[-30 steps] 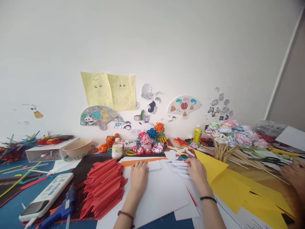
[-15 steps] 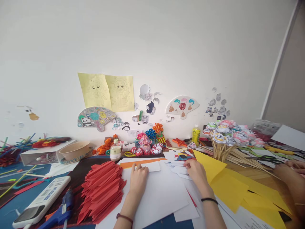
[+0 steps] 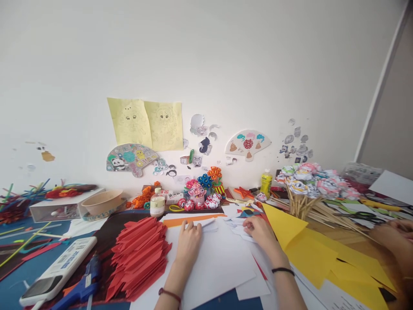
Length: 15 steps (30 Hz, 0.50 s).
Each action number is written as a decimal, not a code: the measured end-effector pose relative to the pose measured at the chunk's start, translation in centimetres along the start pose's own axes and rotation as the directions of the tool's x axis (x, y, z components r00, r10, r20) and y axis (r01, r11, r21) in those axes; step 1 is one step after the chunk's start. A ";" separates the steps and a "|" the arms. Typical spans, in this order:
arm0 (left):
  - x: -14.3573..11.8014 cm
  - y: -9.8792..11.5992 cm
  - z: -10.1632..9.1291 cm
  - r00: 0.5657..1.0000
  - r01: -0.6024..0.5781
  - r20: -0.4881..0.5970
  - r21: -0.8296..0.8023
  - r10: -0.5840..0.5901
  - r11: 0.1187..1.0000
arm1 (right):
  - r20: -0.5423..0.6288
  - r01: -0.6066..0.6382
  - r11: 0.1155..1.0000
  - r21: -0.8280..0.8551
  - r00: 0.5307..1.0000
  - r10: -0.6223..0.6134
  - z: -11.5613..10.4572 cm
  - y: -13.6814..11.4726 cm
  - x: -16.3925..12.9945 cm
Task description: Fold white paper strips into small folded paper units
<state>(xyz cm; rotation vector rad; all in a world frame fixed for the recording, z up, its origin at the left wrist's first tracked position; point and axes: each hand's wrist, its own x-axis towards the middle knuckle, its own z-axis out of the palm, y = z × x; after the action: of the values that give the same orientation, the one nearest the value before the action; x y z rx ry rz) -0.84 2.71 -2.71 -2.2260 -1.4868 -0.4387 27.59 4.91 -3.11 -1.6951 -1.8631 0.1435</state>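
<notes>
One small white slip (image 3: 206,224) lay mid-table on the white sheet (image 3: 219,262), its left end under my left hand (image 3: 189,242), fingers flat. My right hand (image 3: 263,232) pressed loose white pieces (image 3: 237,224) beside the yellow paper (image 3: 309,249); neither hand gripped.

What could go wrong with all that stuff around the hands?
The left hand presses the white paper right beside the stack of red folded pieces; a nudge might topple it. The right hand rests on loose small sheets that may slide or scatter. The small bottle stands close behind and might tip.
</notes>
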 end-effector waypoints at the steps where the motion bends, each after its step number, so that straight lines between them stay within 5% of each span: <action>1: 0.0 0.0 0.0 1.000 0.001 -0.004 0.000 -0.001 1.000 | 0.002 0.004 1.000 0.001 1.000 -0.004 0.0 0.0 0.0; 15: -0.2 0.1 0.4 1.000 0.010 -0.028 -0.002 -0.010 1.000 | -0.074 0.080 0.981 0.179 0.995 -0.068 -0.6 -0.5 0.1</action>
<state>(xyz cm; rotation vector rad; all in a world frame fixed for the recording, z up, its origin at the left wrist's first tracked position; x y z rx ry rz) -0.83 2.72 -3.14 -2.2051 -1.4842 -0.4728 27.50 4.71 -2.33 -1.4874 -1.8026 0.2163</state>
